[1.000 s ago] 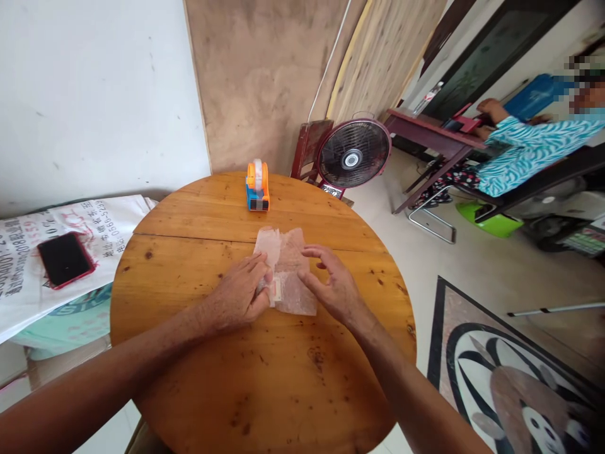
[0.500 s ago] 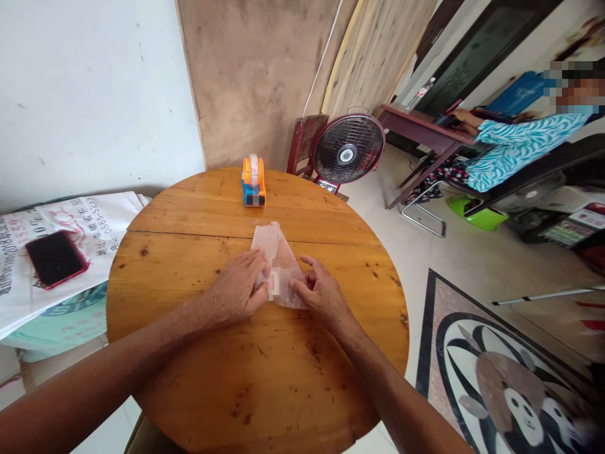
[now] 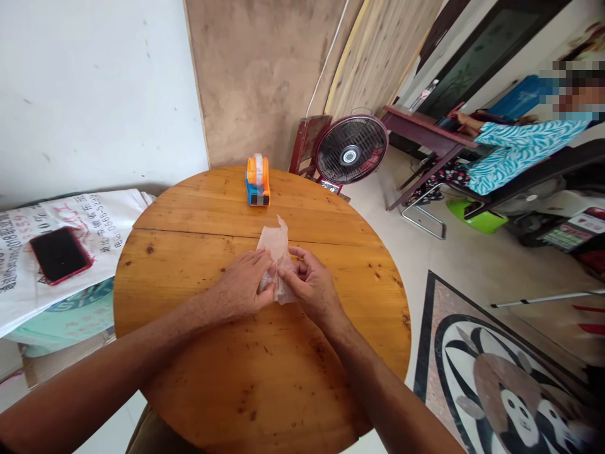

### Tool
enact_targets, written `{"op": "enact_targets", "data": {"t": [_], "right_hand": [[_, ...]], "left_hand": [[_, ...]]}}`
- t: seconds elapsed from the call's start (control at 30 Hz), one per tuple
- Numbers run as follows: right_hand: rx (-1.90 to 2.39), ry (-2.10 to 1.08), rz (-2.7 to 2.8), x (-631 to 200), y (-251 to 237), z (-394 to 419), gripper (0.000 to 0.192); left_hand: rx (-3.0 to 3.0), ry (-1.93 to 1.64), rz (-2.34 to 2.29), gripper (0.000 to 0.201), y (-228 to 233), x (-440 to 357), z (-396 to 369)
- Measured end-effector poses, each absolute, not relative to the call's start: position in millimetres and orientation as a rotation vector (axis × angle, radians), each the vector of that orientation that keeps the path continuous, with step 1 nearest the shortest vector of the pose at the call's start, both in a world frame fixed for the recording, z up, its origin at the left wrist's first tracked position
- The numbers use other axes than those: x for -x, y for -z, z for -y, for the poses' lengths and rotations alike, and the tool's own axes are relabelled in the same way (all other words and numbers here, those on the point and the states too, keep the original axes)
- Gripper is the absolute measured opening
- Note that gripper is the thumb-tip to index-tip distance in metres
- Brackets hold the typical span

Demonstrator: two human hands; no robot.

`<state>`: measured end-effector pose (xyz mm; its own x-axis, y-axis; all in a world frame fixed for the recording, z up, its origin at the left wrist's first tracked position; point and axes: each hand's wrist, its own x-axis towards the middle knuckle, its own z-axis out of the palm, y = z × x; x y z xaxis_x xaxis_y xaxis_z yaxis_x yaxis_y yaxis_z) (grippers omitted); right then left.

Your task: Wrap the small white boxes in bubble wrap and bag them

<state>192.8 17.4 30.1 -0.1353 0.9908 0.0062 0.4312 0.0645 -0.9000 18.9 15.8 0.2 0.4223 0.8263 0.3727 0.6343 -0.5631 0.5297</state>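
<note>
A thin translucent plastic wrapper (image 3: 276,243) lies folded into a narrow strip on the round wooden table (image 3: 189,252). My left hand (image 3: 243,289) presses on its left edge with the fingers closed over it. My right hand (image 3: 309,287) pinches the wrapper's right side and folds it toward the left hand; the two hands touch over the wrapper's near end. What is inside the wrapper is hidden by the fingers. An orange and blue tape dispenser (image 3: 258,181) stands at the table's far edge, beyond both hands.
A black phone in a red case (image 3: 59,254) lies on white printed sacks (image 3: 94,221) left of the table. A floor fan (image 3: 350,153) stands behind the table. A person in a turquoise patterned top (image 3: 515,151) sits at a dark desk (image 3: 425,129) far right.
The wrapper lay spread flat a second ago; my right hand has folded its right side over, so it is now a narrow strip. My left hand stayed in place.
</note>
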Motion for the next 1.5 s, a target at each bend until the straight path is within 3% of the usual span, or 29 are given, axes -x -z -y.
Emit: {"op": "enact_targets", "data": {"t": [0.33, 0.6, 0.77, 0.9, 1.0, 1.3, 1.37, 1.5], "right_hand": [[1.410, -1.099, 1.819, -187, -52, -5, 0.049], [1.352, -1.074, 2.026, -194, -59, 2, 0.050], [1.501, -0.844, 2.270, -185, -73, 15, 0.061], [1.593, -0.700, 2.350, -178, -76, 21, 0.070], [1.556, -0.687, 2.342, -183, -73, 17, 0.071], [1.369, -1.225, 2.068, -203, -79, -9, 0.059], [1.391, -1.221, 1.954, -205, -81, -23, 0.050], [1.345, -0.916, 1.856, -204, -76, -73, 0.035]], "left_hand": [[-2.303, -0.922, -1.231, 0.019, 0, -17, -16], [-2.229, -1.004, -1.201, 0.046, 3, -12, -16], [-2.037, -1.128, -1.181, 0.043, -11, -8, -11], [-1.918, -1.217, -1.309, 0.021, -21, -11, -5], [-1.879, -1.140, -1.347, 0.026, -21, -15, -4], [-1.941, -1.137, -1.293, 0.012, -8, -20, -7], [-1.981, -1.127, -1.275, 0.012, -8, -20, -7], [-2.034, -1.126, -1.263, 0.011, -9, -20, -8]]}}
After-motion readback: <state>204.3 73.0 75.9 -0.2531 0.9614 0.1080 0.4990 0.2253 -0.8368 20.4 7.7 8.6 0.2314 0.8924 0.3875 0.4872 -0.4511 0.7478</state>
